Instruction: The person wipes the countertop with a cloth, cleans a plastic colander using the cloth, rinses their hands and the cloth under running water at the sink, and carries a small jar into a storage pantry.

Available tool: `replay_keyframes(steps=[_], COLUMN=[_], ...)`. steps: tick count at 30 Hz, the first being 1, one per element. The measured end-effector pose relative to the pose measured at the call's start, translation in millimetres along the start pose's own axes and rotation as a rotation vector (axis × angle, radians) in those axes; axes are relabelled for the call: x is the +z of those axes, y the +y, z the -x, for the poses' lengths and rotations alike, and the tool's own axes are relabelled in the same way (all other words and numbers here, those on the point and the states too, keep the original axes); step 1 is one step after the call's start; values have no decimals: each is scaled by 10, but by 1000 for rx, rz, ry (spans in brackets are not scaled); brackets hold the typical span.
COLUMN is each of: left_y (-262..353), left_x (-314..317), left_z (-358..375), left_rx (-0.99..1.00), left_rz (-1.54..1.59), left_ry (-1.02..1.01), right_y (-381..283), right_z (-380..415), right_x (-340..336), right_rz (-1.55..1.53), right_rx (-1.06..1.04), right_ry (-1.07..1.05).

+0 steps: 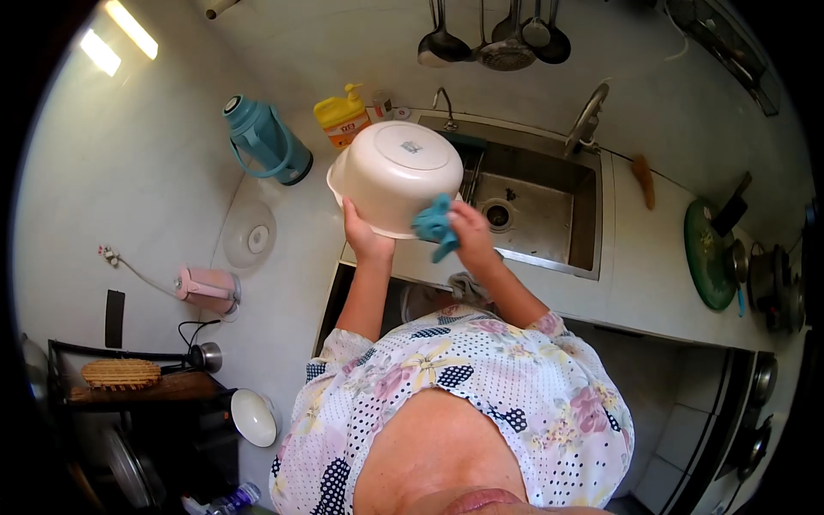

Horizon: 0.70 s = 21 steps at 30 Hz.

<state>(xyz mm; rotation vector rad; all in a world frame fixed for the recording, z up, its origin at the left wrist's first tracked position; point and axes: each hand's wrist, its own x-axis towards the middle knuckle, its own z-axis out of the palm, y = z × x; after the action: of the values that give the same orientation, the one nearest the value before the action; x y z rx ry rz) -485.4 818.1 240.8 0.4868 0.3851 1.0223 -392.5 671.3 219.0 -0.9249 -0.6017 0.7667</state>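
A large cream-white basin (399, 176) is held tilted, its base with a small label facing up and away. My left hand (367, 236) grips its rim at the lower left, the fingers partly hidden behind the rim. My right hand (470, 230) is closed on a teal cloth (436, 225), which touches the basin's outer side at the lower right. Behind and right of the basin lies the steel sink (536, 206), with its drain showing.
A teal thermos (268, 142) and a yellow pump bottle (342, 118) stand behind on the left. A glass lid (249, 234) and pink kettle (209, 289) are nearer left. Ladles (506, 53) hang above. Right of the sink is a green board (708, 253).
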Motion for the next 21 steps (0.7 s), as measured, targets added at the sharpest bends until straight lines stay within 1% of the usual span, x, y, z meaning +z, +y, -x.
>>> replay_keyframes(steps=[2,4,5,7,8,10,13,16,19,21], left_y=[26,83,107,122,105,54,-29,-38,-8,-6], left_x=[-149,-240,-224,-136,-144,-148,-88,20,163,178], left_z=[-99,-171,-171,-157,-181,-213,-195,-107,7,36], left_rx=[-17,-24,-17,-12,-23,-47,-51,-32,-49,-59], left_rz=[4,-1,-8,-22,-21,-22,-68,-84,-74,-62], left_ry=[-36,-30,-7,32,14,-21,-20,-93,-41,-79], right_y=[-169,-312,-313,-353,-361,-360,-317,-243,-312,-324], right_z=[133,221,243,268,284,303,269,193,80,-21], right_x=[-300,-632,-840,-1012,-1072,-1074,-964,-942,-842,-770], right_rz=[-182,-227,-222,-165,-136,-125,-74,2,-3,19], right_rx=[-33,-52,-45,-84,-104,-98,-81,-60,-87,-87], right_ry=[155,395,461,511,537,508,477,493,462,420])
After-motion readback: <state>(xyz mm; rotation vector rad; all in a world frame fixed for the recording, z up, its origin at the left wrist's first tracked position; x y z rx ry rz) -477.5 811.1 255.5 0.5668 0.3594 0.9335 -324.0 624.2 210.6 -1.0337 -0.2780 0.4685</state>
